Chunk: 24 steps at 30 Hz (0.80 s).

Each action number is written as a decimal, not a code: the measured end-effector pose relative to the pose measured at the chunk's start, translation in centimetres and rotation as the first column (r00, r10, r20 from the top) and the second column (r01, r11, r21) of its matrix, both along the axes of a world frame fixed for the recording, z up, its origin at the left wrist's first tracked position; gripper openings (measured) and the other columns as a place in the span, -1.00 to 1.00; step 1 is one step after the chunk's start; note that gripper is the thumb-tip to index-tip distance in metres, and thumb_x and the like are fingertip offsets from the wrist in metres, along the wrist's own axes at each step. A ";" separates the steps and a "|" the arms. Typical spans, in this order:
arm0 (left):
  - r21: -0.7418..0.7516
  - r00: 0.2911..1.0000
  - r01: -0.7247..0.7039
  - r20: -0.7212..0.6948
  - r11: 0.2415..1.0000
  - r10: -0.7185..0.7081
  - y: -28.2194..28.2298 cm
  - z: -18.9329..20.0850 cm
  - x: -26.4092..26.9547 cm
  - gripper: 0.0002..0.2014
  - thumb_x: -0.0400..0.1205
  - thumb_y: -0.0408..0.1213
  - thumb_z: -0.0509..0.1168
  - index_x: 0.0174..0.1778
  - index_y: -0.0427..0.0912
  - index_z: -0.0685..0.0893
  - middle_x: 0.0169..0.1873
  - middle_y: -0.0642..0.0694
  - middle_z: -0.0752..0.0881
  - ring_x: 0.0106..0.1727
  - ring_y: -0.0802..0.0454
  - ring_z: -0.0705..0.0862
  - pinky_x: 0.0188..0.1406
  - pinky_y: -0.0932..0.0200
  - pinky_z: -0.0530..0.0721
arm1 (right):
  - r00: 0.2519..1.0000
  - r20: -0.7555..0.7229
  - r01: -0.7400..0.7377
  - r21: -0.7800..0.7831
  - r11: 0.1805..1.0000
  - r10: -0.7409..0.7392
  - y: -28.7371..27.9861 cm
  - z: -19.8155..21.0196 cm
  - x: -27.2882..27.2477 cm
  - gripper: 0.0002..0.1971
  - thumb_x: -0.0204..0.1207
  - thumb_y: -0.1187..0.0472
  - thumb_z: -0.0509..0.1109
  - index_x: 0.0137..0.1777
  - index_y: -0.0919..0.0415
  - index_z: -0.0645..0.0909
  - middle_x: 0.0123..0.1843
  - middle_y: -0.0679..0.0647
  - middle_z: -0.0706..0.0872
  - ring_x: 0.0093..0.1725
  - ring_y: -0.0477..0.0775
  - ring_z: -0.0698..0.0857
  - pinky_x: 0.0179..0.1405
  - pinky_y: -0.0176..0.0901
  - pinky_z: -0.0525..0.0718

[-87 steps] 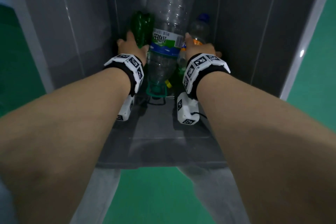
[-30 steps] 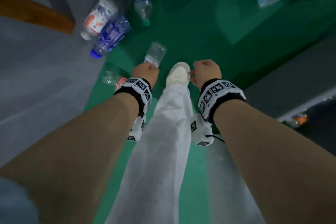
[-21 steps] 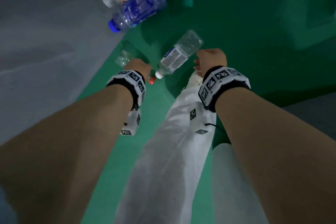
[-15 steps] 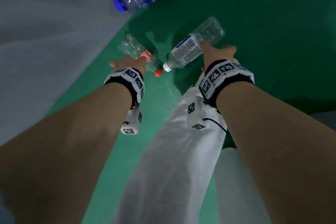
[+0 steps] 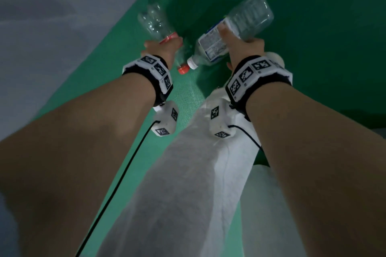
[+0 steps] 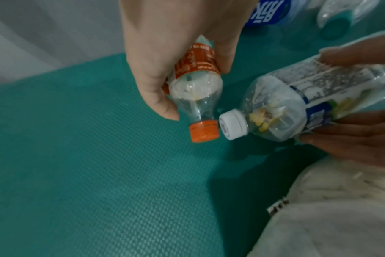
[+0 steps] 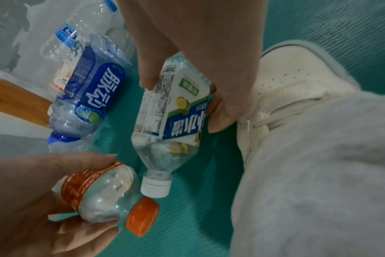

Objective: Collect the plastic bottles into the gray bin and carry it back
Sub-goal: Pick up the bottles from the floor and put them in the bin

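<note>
My left hand (image 5: 161, 49) grips a clear bottle with an orange label and orange cap (image 6: 197, 90), cap pointing down toward me. In the right wrist view the same orange-capped bottle (image 7: 112, 200) sits low left. My right hand (image 5: 240, 48) grips a clear bottle with a white and blue label and a white cap (image 5: 236, 33), also seen as the white-capped bottle (image 7: 174, 111). The two caps nearly touch. Both bottles are just above the green floor mat (image 5: 188, 94). The gray bin is out of view.
More bottles lie on the floor ahead: a blue-labelled one (image 7: 88, 97), a clear one behind it (image 7: 64, 43), and one with a teal cap (image 6: 336, 22). A wooden piece (image 7: 15, 102) lies at the left. My white shoe (image 7: 297, 90) and grey trouser leg (image 5: 198, 183) are beside my right hand.
The bin with bottles has gone from view as I turned to the floor. Both hands reached down and now each grips a bottle it was only reaching toward half a second ago.
</note>
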State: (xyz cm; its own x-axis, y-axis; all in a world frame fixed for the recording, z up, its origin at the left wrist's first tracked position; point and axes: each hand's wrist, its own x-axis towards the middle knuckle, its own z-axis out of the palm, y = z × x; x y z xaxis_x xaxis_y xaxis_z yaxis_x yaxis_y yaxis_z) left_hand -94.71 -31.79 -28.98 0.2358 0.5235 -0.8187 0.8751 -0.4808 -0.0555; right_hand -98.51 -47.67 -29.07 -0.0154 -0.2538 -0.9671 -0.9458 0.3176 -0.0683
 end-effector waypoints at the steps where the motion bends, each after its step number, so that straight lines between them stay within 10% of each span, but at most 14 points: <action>1: -0.005 1.000 0.007 0.005 1.000 -0.007 -0.6 0.6 -0.1 0.00 0.11 0.23 0.45 0.46 -0.12 0.34 0.27 -0.08 0.53 0.23 -0.09 0.58 0.20 -0.09 0.67 | 1.000 -0.004 0.002 -0.004 1.000 -0.002 -0.3 0.5 -0.1 -0.20 0.30 -0.25 0.55 0.41 0.15 0.34 -0.15 -0.12 0.51 -0.10 -0.02 0.63 0.21 0.02 0.67; 8: -0.001 0.956 0.291 0.048 0.957 -0.290 -4.9 5.4 0.4 -0.23 0.43 0.01 0.49 0.47 -0.22 0.35 0.35 -0.18 0.44 0.19 -0.05 0.54 0.16 0.16 0.58 | 0.997 0.022 0.078 -0.042 0.996 -0.077 -3.6 6.2 -1.6 -0.24 0.28 -0.23 0.56 0.35 0.12 0.36 0.10 0.02 0.64 -0.06 0.03 0.69 0.10 0.02 0.69; 24: -0.197 0.740 0.665 0.304 0.720 -0.600 -23.1 19.9 -2.9 -0.30 0.36 0.05 0.51 0.37 -0.11 0.45 0.25 -0.10 0.46 0.17 -0.02 0.56 0.17 0.17 0.54 | 0.958 0.133 0.271 -0.141 0.952 -0.253 -15.0 22.0 -11.2 -0.26 0.39 -0.12 0.54 0.44 0.18 0.32 0.10 0.00 0.59 -0.19 -0.09 0.59 -0.42 -0.38 0.43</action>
